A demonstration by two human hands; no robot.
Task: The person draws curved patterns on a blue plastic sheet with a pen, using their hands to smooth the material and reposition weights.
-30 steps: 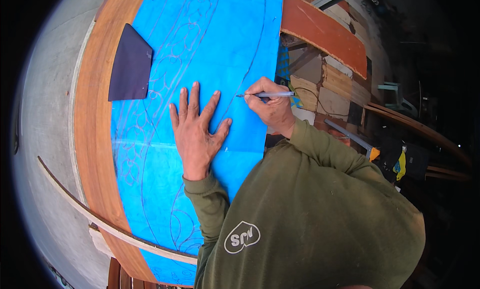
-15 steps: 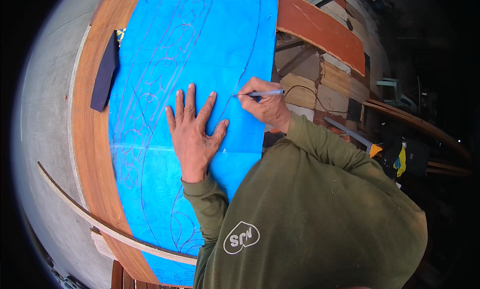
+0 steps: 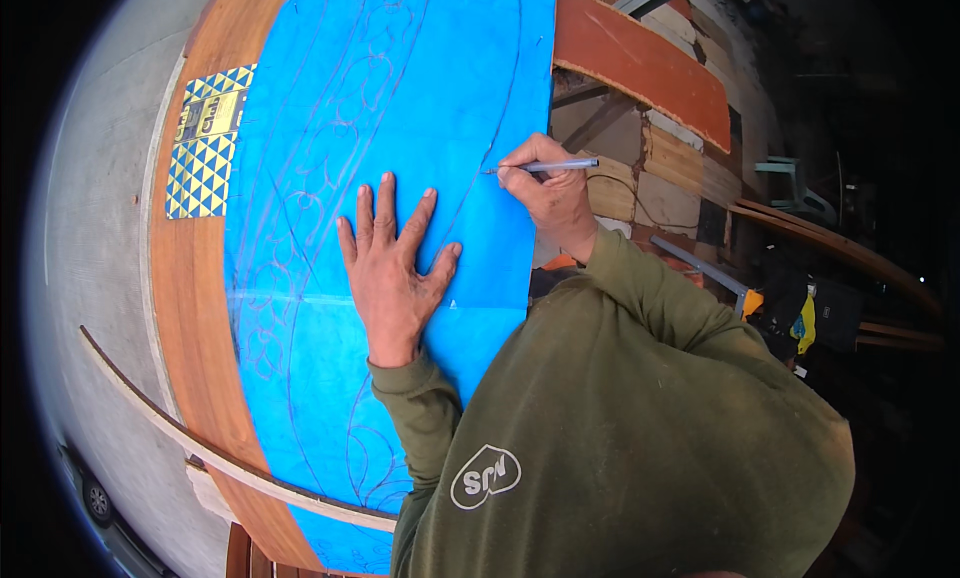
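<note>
A large blue sheet [image 3: 300, 88] covered in pen-drawn curves and scrollwork lies on a wooden board [image 3: 190, 328]. My left hand [image 3: 395, 273] rests flat on it, fingers spread, left of a long curved line. My right hand [image 3: 548, 193] grips a slim pen [image 3: 570, 164], its tip on or just beside that line near the sheet's right edge. A long thin wooden strip [image 3: 220, 458] crosses the board at the lower left. A checked yellow and blue package [image 3: 200, 173] lies at the board's left edge, against the blue sheet.
A reddish-orange panel [image 3: 640, 63] sits at the upper right, above tiled ground [image 3: 670, 158]. Beyond are a plastic chair [image 3: 800, 193], long wooden planks [image 3: 840, 253], a grey metal bar [image 3: 700, 263] and dark bags [image 3: 830, 318]. Concrete [image 3: 105, 228] runs along the left; part of a car [image 3: 105, 518] shows below it.
The dark piece at the left slid outward, then left view, exposing the checked package. My right hand with the pen has moved slightly up and right since the last frame.
</note>
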